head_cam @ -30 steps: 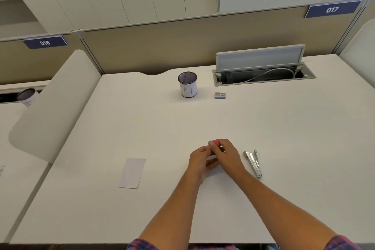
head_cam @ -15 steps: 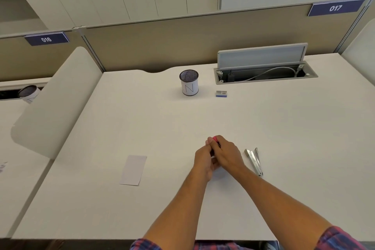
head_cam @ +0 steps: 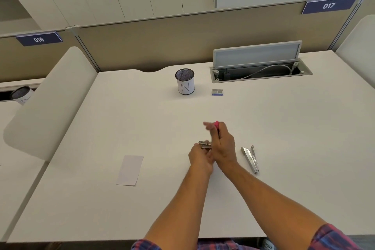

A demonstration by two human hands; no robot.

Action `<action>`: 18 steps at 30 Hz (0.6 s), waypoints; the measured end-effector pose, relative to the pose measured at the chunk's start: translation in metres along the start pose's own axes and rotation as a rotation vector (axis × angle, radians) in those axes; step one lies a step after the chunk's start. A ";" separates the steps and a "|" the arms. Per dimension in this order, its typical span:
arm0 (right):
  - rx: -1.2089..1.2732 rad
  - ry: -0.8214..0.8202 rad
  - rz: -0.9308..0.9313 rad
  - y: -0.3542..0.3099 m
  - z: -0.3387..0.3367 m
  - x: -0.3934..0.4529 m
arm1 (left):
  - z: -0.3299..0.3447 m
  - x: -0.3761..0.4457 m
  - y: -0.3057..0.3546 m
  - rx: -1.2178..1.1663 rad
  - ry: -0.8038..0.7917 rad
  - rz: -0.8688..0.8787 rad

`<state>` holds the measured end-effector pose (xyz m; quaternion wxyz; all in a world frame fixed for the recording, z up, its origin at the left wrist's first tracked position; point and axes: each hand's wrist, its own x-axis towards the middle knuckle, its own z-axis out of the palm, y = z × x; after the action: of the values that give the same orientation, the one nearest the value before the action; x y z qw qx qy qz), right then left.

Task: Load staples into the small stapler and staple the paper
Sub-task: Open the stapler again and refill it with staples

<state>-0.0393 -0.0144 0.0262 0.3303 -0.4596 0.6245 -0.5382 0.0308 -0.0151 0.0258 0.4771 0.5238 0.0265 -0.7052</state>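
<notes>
together, left hand (head_cam: 199, 157) pinches metal part (head_cam: 205, 145); right hand (head_cam: 222, 144) wraps pink stapler (head_cam: 216, 124).

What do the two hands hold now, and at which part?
The right hand grips the pink top of the small stapler. The left hand pinches the stapler's metal part at its near end. The exact finger contact is blurred.

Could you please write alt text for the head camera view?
Both hands pull a small pink stapler open above a white desk. A paper slip lies left, a silver stapler right, a pen cup behind.
</notes>
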 end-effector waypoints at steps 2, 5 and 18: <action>0.189 0.141 0.012 -0.004 -0.002 0.003 | 0.001 0.002 0.013 -0.128 -0.062 -0.030; 0.400 0.235 0.129 0.004 -0.011 0.007 | -0.003 0.006 0.032 -0.245 -0.091 0.004; 0.344 -0.232 0.536 0.025 -0.038 0.000 | -0.021 0.011 0.053 0.947 -0.242 0.369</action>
<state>-0.0790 -0.0007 0.0096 0.6015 -0.2750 0.5814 -0.4739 0.0830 -0.0398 0.0329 0.3038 0.5929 -0.4433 -0.5997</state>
